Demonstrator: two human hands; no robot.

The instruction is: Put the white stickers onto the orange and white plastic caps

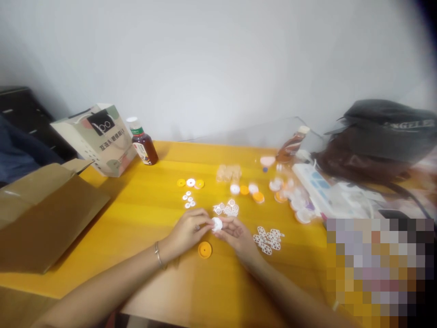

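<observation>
Between my two hands is a small round white plastic piece (217, 224), held just above the table. My left hand (189, 230) pinches its left edge with thumb and fingers. From the other side, the fingers of my right hand (239, 234) close on its right edge. Below them on the table lies an orange round cap-like part (205, 250) with a small hole in its centre. Just beyond my hands sits a cluster of white openwork pieces (226, 208). More white spoked pieces (268, 239) lie in a pile right of my right hand.
Small white discs (189, 199) and yellow rings (199, 183) lie left of centre. Clear pieces (228, 173) stand at the back. A dark bottle (145, 143), paper bag (109, 136) and cardboard box (51, 218) occupy the left; a power strip (312, 184) and black bag (378, 136) the right.
</observation>
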